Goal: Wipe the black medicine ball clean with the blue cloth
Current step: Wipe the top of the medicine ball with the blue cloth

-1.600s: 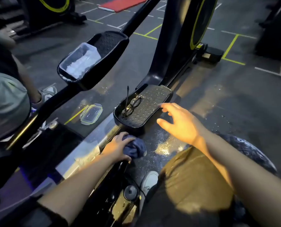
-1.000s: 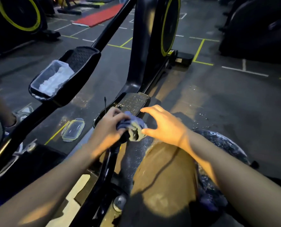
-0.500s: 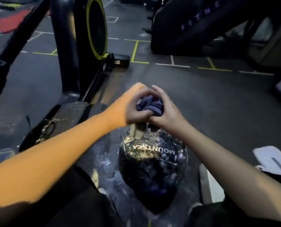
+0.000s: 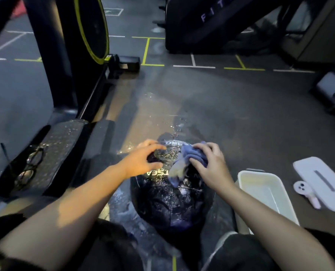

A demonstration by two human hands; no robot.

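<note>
The black medicine ball [image 4: 168,202] sits on the wet floor between my knees, its surface speckled with white residue and part of a white logo showing. My right hand [image 4: 209,167] grips the bunched blue cloth [image 4: 190,157] and holds it against the ball's upper right side. My left hand [image 4: 141,161] hovers over the ball's upper left with fingers curled loosely; I cannot tell whether it touches the ball. It holds nothing.
A white plastic tub [image 4: 266,194] stands right of the ball, its lid [image 4: 323,182] and a small white device [image 4: 305,192] beyond. To the left, an elliptical machine's pedal [image 4: 51,149] carries a pair of glasses [image 4: 29,167]. More gym machines [image 4: 211,24] stand at the back.
The cloth passed from my left hand to my right hand. Both hands came down onto the ball's top and separated. My view swung right from the pedal to the ball.
</note>
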